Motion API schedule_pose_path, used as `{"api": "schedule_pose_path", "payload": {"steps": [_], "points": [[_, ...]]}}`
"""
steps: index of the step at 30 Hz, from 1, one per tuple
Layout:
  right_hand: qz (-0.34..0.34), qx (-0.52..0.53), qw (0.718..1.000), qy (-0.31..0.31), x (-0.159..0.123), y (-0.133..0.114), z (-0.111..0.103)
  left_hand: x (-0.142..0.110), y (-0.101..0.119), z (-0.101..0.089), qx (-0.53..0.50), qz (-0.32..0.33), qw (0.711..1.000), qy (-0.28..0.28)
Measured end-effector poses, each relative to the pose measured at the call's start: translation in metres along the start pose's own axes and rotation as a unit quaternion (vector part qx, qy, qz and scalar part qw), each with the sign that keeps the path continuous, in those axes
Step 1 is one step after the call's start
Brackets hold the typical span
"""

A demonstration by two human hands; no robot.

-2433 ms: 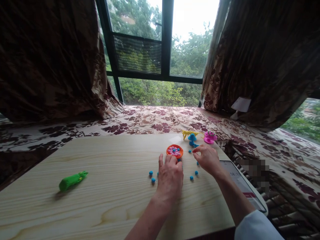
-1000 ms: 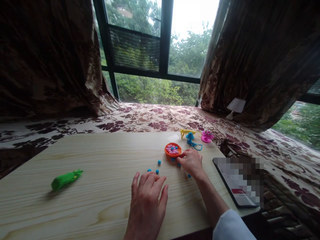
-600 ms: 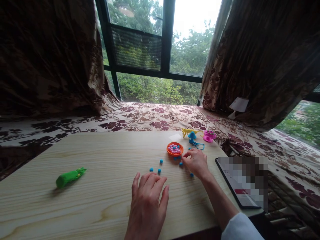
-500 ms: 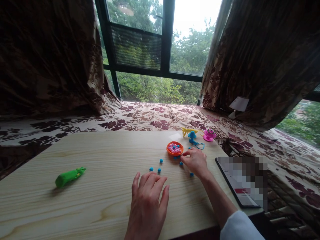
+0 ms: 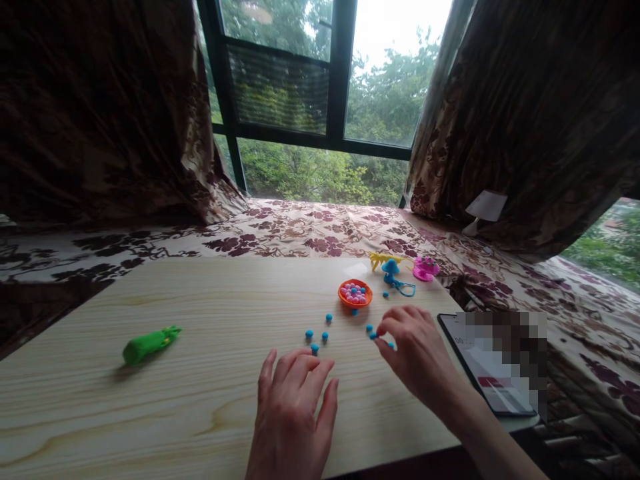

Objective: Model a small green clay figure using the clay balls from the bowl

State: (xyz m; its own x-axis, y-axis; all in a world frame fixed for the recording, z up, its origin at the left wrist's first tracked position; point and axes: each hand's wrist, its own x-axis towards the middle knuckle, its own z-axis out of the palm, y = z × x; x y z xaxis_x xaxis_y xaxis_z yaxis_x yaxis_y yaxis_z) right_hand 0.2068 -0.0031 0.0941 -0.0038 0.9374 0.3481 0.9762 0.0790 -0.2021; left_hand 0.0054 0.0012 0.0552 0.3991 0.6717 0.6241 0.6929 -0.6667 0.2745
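My left hand (image 5: 295,400) rests on the tabletop, fingers apart and holding nothing. A small blue ball (image 5: 315,349) lies right at its fingertips, with several more blue balls (image 5: 325,337) just beyond. To the right, my right hand (image 5: 413,340) is closed in a pinch, its thumb and index finger at a small blue ball (image 5: 373,336). Another blue ball (image 5: 369,327) lies close by, and one more is partly hidden by the thumb. Beyond that hand stands a shallow orange bowl (image 5: 341,299) with pink balls and a few blue ones.
At the back right are a blue mushroom-shaped toy (image 5: 390,269), a yellow toy (image 5: 383,259) and a pink toy (image 5: 426,268). A green tapered object (image 5: 150,345) lies on the left. A phone or tablet (image 5: 493,373), partly pixelated, lies along the right edge of the wooden table (image 5: 200,413).
My right hand has moved from beside the bowl towards me, and a blue ball from there is now at its fingertips. My left hand stays nearly in place. The view has shifted slightly.
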Motion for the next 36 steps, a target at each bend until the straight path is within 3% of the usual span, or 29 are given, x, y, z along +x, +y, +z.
{"api": "schedule_pose_path", "payload": {"steps": [4, 8, 11, 18, 25, 29, 32, 36], "points": [[-0.133, -0.020, 0.991, -0.008, -0.043, -0.012, 0.005, -0.012, 0.001, -0.003, 0.024, 0.041, 0.999, -0.009], [-0.170, 0.024, 0.985, 0.025, -0.066, -0.012, 0.020, -0.025, -0.010, 0.001, 0.043, 0.045, 0.998, -0.009], [-0.199, 0.043, 0.978, 0.052, -0.067, -0.016, 0.024, -0.033, -0.021, 0.002, 0.061, 0.041, 0.997, -0.011], [-0.213, 0.105, 0.971, 0.011, -0.047, -0.030, 0.024, -0.037, -0.025, 0.003, 0.088, 0.019, 0.995, -0.052], [-0.305, 0.014, 0.950, 0.068, -0.081, -0.017, 0.036, -0.037, -0.025, 0.004, 0.078, 0.020, 0.996, -0.032], [-0.264, -0.023, 0.963, 0.054, -0.073, -0.024, 0.038, -0.036, -0.023, 0.003, 0.071, 0.009, 0.997, -0.037], [-0.231, -0.059, 0.970, 0.054, -0.073, -0.014, 0.036, -0.037, -0.023, 0.002, 0.073, 0.011, 0.997, -0.039], [-0.275, -0.087, 0.953, 0.094, -0.096, 0.003, 0.041, -0.038, -0.024, 0.002, 0.076, 0.010, 0.996, -0.037]]}}
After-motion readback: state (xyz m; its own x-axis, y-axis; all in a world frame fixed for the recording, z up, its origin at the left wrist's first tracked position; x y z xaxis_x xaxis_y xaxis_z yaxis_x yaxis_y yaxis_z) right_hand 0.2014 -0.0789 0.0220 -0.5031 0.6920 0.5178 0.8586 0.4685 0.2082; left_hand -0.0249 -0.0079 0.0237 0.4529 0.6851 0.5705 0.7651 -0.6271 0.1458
